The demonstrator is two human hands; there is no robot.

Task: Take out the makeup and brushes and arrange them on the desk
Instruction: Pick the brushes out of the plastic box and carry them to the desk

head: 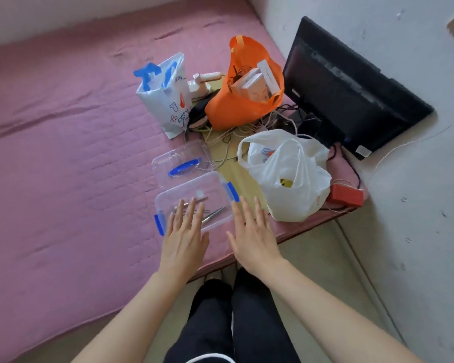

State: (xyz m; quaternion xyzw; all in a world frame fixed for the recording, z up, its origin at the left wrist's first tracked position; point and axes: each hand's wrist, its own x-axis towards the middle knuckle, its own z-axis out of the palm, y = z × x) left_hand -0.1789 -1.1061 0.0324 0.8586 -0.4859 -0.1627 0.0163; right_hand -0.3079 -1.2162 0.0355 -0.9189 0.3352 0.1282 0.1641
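a clear plastic box (194, 199) with blue side clips is seen standing open on a pink quilted mattress (63, 127), its clear lid (181, 158), fitted with a blue handle, laid flat just behind it. slender metal-handled brushes or tools (212, 213) are seen lying loose on the box floor; what kind they are cannot be told through the blur. the left hand (185, 235) is held flat with fingers spread wide above the near part of the box, and some of the tools are hidden beneath it. the right hand (252, 235) is likewise spread wide and holds nothing, placed just beside the box's right wall.

behind the lid, a white paper bag (165, 98) with blue handles is stood upright, its contents hidden. an orange bag (247, 106) next to it is seen packed with white boxes and something dark and twiggy. a white plastic bag (288, 176) is slumped to the right of the box, with a yellow item faintly visible through it. a red box (347, 196) is partly covered by that bag. a black monitor (351, 90) is leaned against the wall, above a tangle of cables (247, 132).
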